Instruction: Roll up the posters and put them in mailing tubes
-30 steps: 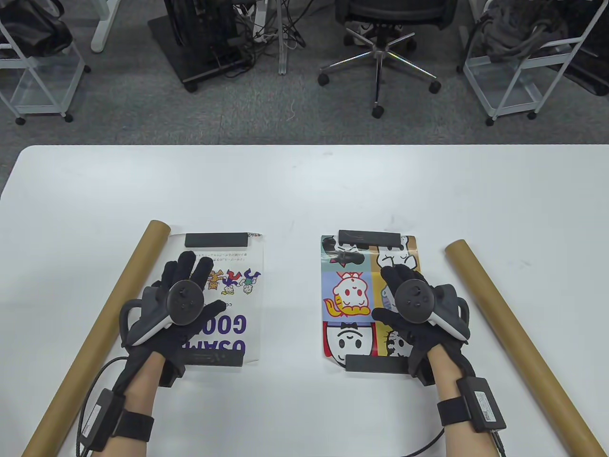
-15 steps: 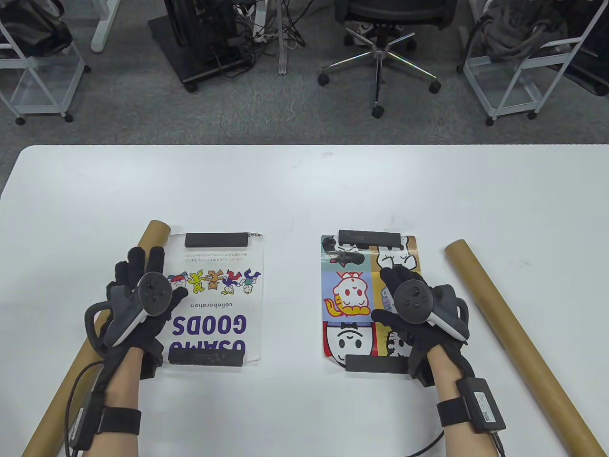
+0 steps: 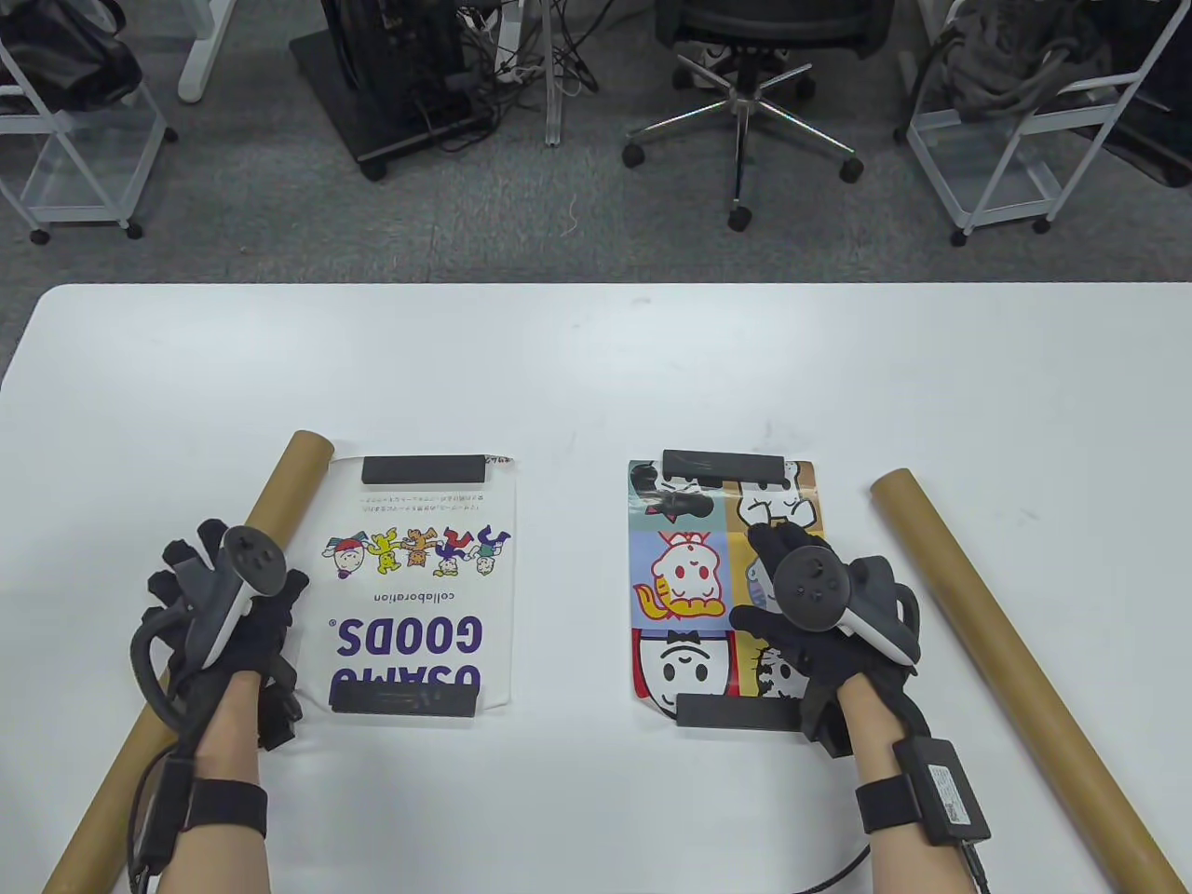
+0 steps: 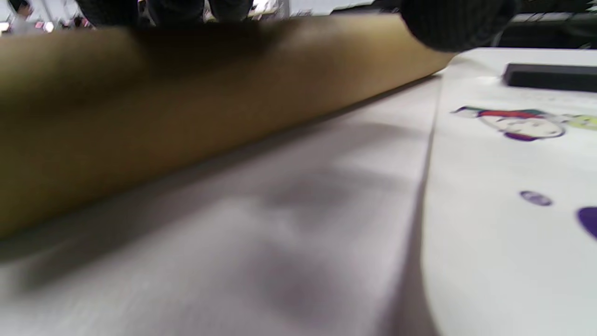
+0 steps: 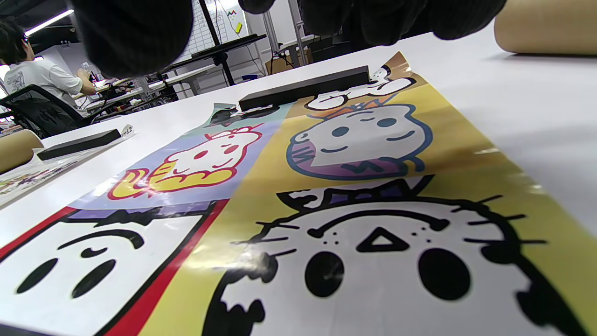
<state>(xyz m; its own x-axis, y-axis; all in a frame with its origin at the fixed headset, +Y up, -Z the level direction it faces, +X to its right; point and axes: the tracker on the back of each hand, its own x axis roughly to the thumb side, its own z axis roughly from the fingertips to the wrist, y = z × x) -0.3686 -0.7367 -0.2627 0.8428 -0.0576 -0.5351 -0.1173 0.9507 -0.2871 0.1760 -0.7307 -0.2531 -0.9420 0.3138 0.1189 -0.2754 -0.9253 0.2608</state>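
Note:
A white "GOODS" poster and a colourful cartoon poster lie flat, each pinned by black weight bars at its far and near ends. A brown mailing tube lies left of the white poster, and a second tube lies right of the cartoon poster. My left hand arches over the left tube, fingers on its far side and thumb on the near side; I cannot tell whether they touch it. My right hand rests flat on the cartoon poster, fingers straight.
The white table stretches bare behind the posters. Beyond its far edge stand an office chair and wire trolleys. Glove cables trail off the near edge. A seated person shows far off in the right wrist view.
My left hand has slid left off the white poster and now sits over the left tube. The right hand, posters and weights have not moved.

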